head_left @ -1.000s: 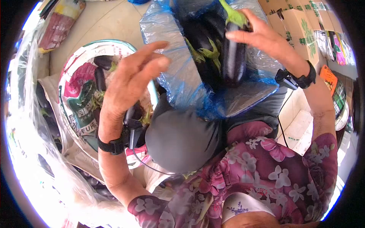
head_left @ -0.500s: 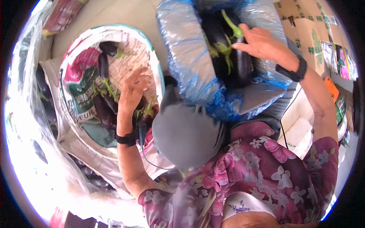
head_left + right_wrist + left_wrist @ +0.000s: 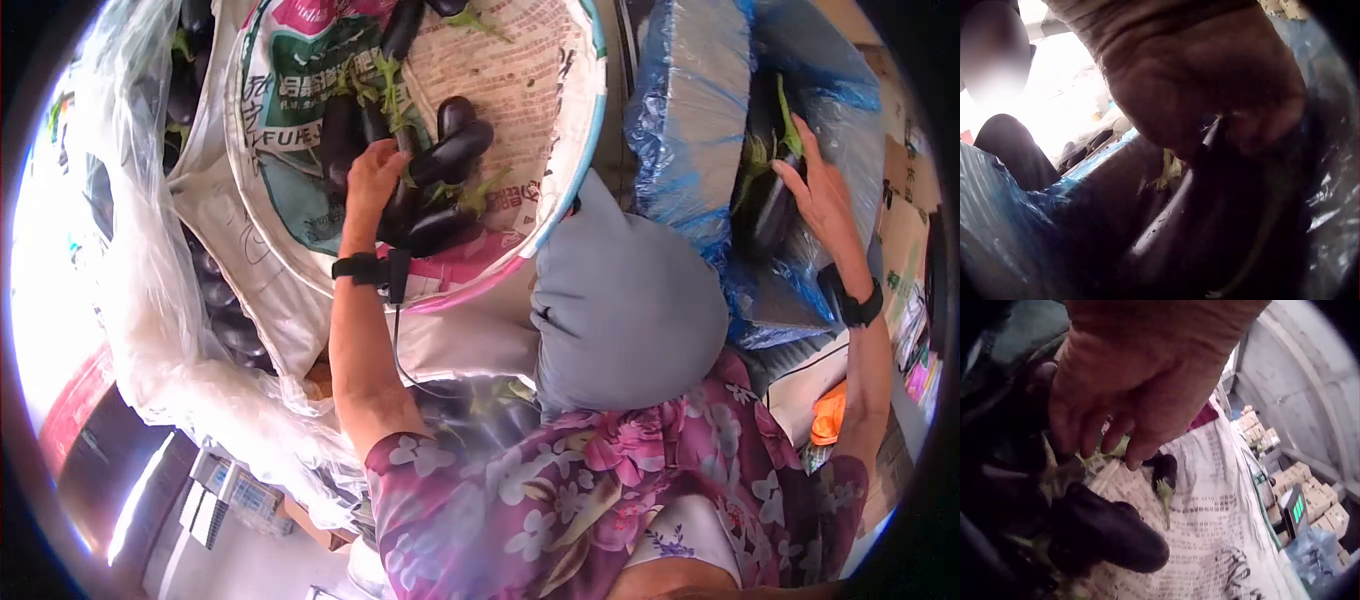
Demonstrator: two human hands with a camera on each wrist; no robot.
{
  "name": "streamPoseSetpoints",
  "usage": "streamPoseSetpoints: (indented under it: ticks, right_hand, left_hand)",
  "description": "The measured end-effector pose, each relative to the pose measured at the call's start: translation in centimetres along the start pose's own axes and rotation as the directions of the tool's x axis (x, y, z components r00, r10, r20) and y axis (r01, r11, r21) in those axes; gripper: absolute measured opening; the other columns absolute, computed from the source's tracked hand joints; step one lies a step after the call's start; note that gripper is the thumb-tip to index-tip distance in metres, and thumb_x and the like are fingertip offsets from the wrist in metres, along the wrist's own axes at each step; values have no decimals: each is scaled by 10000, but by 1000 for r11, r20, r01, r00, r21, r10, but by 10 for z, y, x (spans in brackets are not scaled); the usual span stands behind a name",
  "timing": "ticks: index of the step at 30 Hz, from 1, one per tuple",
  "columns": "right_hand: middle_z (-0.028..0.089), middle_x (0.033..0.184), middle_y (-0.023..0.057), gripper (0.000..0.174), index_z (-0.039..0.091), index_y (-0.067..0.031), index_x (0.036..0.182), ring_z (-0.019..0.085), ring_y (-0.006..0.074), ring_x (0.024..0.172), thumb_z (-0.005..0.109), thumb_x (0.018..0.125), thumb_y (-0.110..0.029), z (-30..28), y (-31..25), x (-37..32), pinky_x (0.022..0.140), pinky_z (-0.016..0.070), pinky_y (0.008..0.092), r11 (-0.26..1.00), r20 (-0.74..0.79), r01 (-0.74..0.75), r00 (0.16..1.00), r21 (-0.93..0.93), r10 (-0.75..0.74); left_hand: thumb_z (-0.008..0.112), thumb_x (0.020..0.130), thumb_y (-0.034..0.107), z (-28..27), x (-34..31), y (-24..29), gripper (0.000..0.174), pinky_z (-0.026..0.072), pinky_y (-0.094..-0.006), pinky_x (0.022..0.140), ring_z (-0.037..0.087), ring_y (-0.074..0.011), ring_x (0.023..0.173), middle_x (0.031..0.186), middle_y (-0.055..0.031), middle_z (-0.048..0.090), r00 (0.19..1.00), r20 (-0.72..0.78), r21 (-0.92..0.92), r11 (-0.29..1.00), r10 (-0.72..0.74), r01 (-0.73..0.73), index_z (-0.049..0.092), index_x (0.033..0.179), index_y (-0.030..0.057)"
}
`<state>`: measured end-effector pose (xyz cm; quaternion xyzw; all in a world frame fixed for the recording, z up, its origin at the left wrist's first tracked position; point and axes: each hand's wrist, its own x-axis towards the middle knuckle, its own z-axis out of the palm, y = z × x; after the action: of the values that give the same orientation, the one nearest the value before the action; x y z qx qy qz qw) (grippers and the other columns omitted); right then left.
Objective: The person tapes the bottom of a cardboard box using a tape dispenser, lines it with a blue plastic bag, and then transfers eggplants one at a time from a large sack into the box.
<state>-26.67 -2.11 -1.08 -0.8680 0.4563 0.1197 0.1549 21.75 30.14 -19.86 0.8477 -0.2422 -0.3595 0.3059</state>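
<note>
In the head view the left hand (image 3: 372,190) is over dark eggplants (image 3: 455,155) in a round, cloth-lined basket (image 3: 520,85), its fingertips among the green stems. The left wrist view shows its fingers (image 3: 1141,378) bent loosely downward above a glossy eggplant (image 3: 1125,540), gripping nothing visible. At right, the right hand (image 3: 830,200) pinches the cap end of a long eggplant (image 3: 773,218) lying in a box lined with blue plastic (image 3: 690,130). Seen from the right wrist, that hand (image 3: 1197,81) is around the eggplant's top (image 3: 1166,215); its fingertips are partly in shadow.
A grey-clad knee (image 3: 630,310) stands between basket and box. Clear plastic sheeting (image 3: 150,300) and more eggplants (image 3: 225,310) lie left of the basket. Cartons (image 3: 905,190) are beyond the box at right. A scale display (image 3: 1298,508) glows green in the left wrist view.
The right hand has lowered the eggplant into the box. The left hand has moved from beside the box down to the eggplants in the basket. The head view has swung toward the basket.
</note>
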Motion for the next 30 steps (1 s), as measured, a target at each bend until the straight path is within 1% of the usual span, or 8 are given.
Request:
streamPoseSetpoints:
  ticks: [5, 9, 17, 19, 21, 23, 26, 30]
  right_hand:
    - [640, 967, 298, 650, 313, -130, 1472, 610, 481, 848, 576, 942, -399, -13, -9, -7, 728, 458, 476, 997, -3, -18, 1000, 74, 18]
    - [636, 984, 301, 640, 326, -128, 1466, 613, 481, 866, 580, 942, -395, -8, -5, -6, 731, 462, 474, 998, -45, -12, 999, 69, 15]
    - [636, 967, 305, 621, 347, -151, 1456, 610, 489, 881, 590, 934, -387, -7, -5, -8, 729, 467, 479, 998, -83, -2, 997, 65, 8]
    - [639, 958, 299, 629, 340, -155, 1459, 611, 487, 878, 587, 932, -395, -8, -9, -7, 726, 467, 484, 998, -60, -28, 998, 58, 31]
    - [648, 926, 281, 661, 312, -148, 1464, 612, 483, 859, 576, 926, -425, -21, -22, -7, 721, 465, 504, 985, 52, -170, 984, -20, 171]
    - [647, 915, 279, 662, 308, -145, 1449, 608, 485, 850, 569, 918, -443, -20, -10, -6, 723, 460, 534, 991, 46, -133, 990, -5, 133]
    - [629, 825, 274, 672, 296, -109, 1439, 598, 477, 804, 574, 922, -435, -24, 4, -4, 693, 457, 533, 993, 59, -70, 995, -95, 76]
    - [630, 926, 271, 669, 309, -120, 1452, 582, 481, 834, 607, 918, -391, -12, 24, -11, 716, 448, 516, 999, -78, 36, 996, 34, -33]
  left_hand:
    - [783, 697, 332, 26, 2, 1, 646, 471, -497, 911, 562, -373, 1136, 1208, -190, 609, 919, 202, 507, 767, 338, -393, 578, 1265, 101]
    - [826, 618, 314, 48, 1, 18, 676, 449, -548, 888, 546, -360, 1124, 1147, -132, 590, 934, 318, 685, 641, 164, -346, 581, 1218, 122]
    - [794, 710, 170, 37, 16, 88, 599, 373, -489, 959, 458, -360, 1169, 1246, -154, 501, 729, -165, 639, 635, 664, -434, 548, 1248, 76]
    - [768, 751, 238, 50, 25, 63, 564, 407, -480, 922, 502, -381, 1116, 1192, -186, 543, 723, -231, 592, 683, 651, -427, 542, 1229, 40]
    - [780, 729, 363, 77, 27, 35, 674, 438, -488, 915, 554, -406, 1109, 1183, -241, 592, 954, -187, 455, 882, 232, -125, 522, 1259, 37]
    - [759, 692, 517, 102, 20, 25, 757, 480, -485, 872, 601, -418, 1047, 1150, -265, 615, 990, 59, 521, 850, -129, 79, 531, 1195, 0]
    - [806, 605, 545, 131, 20, 15, 817, 504, -466, 885, 634, -397, 1015, 1062, -242, 662, 995, -67, 622, 776, -76, 101, 543, 1156, 3]
    - [780, 697, 348, 111, 19, 57, 637, 491, -397, 832, 644, -329, 923, 1028, -200, 674, 998, 25, 186, 980, 63, -66, 599, 1129, -84]
